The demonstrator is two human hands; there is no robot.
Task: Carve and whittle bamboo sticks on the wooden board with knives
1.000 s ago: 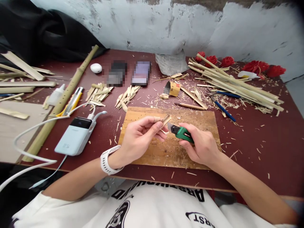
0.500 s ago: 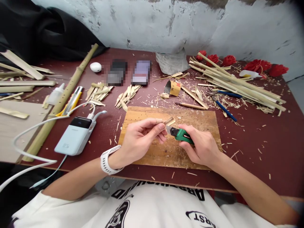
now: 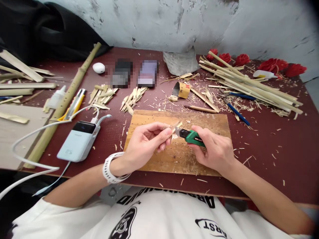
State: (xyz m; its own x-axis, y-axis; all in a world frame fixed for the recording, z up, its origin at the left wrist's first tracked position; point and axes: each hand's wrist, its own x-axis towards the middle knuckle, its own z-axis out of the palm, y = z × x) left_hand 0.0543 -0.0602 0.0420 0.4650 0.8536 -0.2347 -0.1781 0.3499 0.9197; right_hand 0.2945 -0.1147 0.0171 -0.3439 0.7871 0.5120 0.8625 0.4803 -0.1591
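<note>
My left hand [image 3: 146,142] pinches a short pale bamboo strip [image 3: 175,127] between thumb and fingers, holding it above a scarred wooden cutting board [image 3: 206,122]. My right hand [image 3: 214,149] is closed round a green utility knife [image 3: 191,136]. The knife's blade tip rests against the near end of the strip, right beside my left fingertips. A white watch sits on my left wrist.
A dark red table [image 3: 274,139] is strewn with shavings. A power bank [image 3: 78,141] with white cables lies left, beside a bamboo pole [image 3: 64,103] and a yellow cutter [image 3: 74,104]. Cut strips [image 3: 132,98], long bamboo sticks [image 3: 249,84], red paper flowers [image 3: 274,64] and blue-handled pliers [image 3: 236,113] lie behind.
The knife blade has moved up against the strip's end. Both hands have drawn a little closer together; the view has tilted slightly.
</note>
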